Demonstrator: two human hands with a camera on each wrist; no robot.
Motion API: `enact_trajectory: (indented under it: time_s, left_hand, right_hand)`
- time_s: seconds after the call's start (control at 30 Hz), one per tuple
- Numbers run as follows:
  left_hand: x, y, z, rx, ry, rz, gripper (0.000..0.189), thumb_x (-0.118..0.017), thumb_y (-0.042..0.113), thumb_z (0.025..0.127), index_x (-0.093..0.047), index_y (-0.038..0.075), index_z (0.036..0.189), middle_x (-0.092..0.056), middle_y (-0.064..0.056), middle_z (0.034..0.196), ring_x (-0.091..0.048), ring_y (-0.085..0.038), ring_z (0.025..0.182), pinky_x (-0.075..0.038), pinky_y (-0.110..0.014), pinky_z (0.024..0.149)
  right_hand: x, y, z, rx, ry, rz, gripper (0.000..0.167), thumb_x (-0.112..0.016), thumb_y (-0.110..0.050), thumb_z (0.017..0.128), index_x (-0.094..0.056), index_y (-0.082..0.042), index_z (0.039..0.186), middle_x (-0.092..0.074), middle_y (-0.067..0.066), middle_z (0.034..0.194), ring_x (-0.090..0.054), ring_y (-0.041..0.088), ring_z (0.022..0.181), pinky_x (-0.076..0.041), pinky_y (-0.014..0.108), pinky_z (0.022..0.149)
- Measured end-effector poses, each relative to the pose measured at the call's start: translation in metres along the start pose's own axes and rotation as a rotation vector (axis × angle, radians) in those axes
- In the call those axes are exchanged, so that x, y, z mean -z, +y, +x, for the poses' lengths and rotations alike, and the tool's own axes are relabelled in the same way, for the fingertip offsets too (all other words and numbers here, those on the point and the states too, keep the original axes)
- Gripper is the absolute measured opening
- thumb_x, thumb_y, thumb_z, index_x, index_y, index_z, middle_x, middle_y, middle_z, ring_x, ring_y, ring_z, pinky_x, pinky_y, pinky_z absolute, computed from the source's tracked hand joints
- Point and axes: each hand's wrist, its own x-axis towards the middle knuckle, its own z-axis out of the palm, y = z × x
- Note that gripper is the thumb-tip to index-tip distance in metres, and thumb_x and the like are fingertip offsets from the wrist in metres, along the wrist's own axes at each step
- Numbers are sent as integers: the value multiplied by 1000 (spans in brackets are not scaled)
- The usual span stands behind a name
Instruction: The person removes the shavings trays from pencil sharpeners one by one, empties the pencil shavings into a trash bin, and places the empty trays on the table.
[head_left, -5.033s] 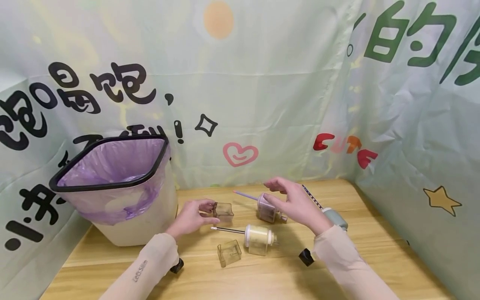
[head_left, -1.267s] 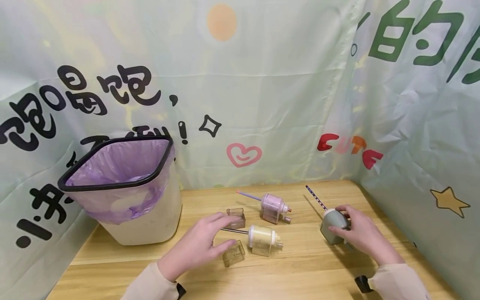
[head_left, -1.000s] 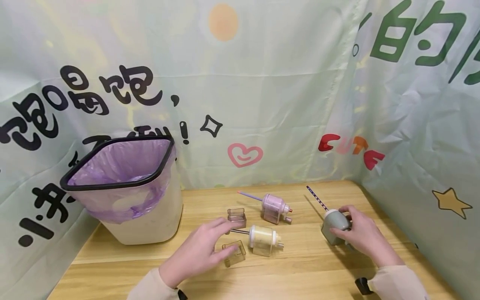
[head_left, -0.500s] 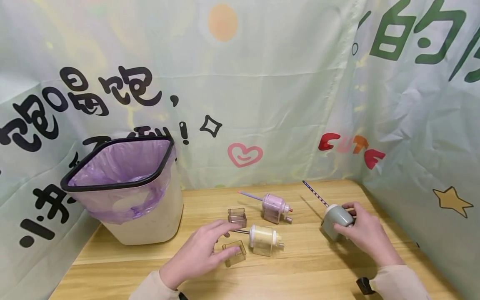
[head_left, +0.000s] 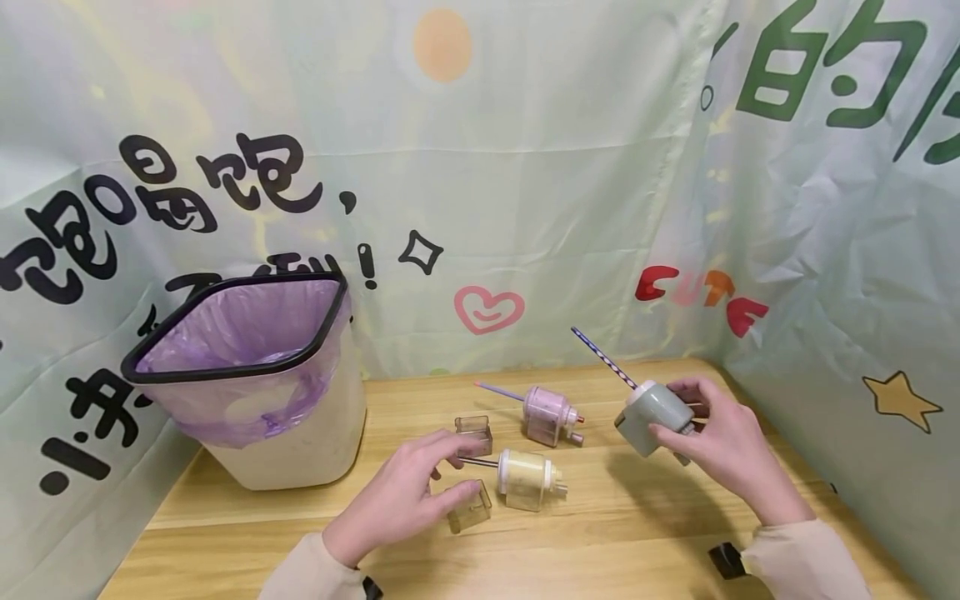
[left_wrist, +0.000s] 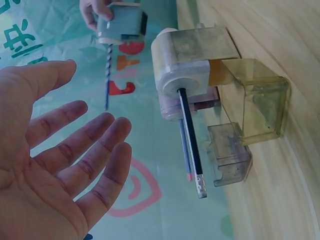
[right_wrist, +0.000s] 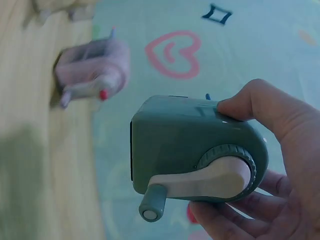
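My right hand (head_left: 723,442) grips a grey-green crank pencil sharpener (head_left: 652,417) by its sides, tilted and raised off the table. A blue patterned pencil (head_left: 603,357) sticks out of its front; the crank (right_wrist: 205,180) shows in the right wrist view. My left hand (head_left: 401,492) hovers palm down with relaxed fingers, holding nothing, as the left wrist view confirms. Near it stand a yellow sharpener (head_left: 522,482) with a black pencil (left_wrist: 189,135) in it and two see-through shavings drawers, one brownish (head_left: 474,435), one yellowish (head_left: 471,510). Behind is a purple sharpener (head_left: 546,414) holding a purple pencil (head_left: 498,391).
At the left stands a white trash bin (head_left: 315,450) with a black rim and a purple liner (head_left: 240,325). Printed cloth (head_left: 525,208) hangs behind and beside the wooden table (head_left: 585,558).
My left hand has let go of the brownish drawer, which now lies on the table. The right hand has taken hold of the grey-green sharpener, lifted it and moved it left.
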Motion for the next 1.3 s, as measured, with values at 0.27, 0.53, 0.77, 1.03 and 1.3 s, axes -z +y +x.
enact_trajectory:
  time_s: [0.27, 0.53, 0.77, 1.03, 1.3]
  left_hand:
    - [2, 1, 9, 36, -16, -79, 35, -74, 40, 103, -68, 31, 136, -74, 16, 127, -74, -14, 106, -61, -27, 76]
    - [1, 1, 18, 66, -17, -150, 38, -77, 30, 101, -69, 24, 138, -78, 9, 121, -77, -17, 102, -64, -31, 76]
    - [0, -3, 22, 118, -35, -199, 36, -76, 32, 102, -70, 25, 136, -77, 9, 119, -73, -6, 99, -61, -25, 78]
    - [1, -9, 26, 142, -39, -253, 39, -77, 32, 101, -69, 23, 138, -77, 5, 121, -73, -8, 100, -62, -25, 79]
    - [1, -17, 30, 124, -32, -318, 42, -78, 29, 101, -66, 21, 141, -78, 0, 122, -75, -9, 101, -63, -26, 80]
  right_hand:
    - [4, -39, 0, 90, -29, 127, 59, -93, -19, 85, -61, -4, 133, -75, 19, 125, -73, 7, 98, -61, 20, 74]
    - [-4, -63, -2, 184, -37, 159, 56, -94, -15, 83, -64, -8, 129, -75, 11, 123, -70, 1, 98, -61, 18, 82]
    - [-13, -80, -2, 240, -59, 183, 56, -95, -15, 81, -65, -11, 128, -75, 6, 121, -71, 7, 98, -63, 22, 84]
    - [-27, -97, 6, 286, -121, 227, 53, -94, -14, 82, -65, -18, 127, -74, -1, 122, -72, 14, 100, -65, 28, 88]
    - [-40, -111, 15, 340, -161, 300, 53, -92, -10, 82, -66, -19, 127, -74, -1, 123, -71, 17, 103, -66, 34, 91]
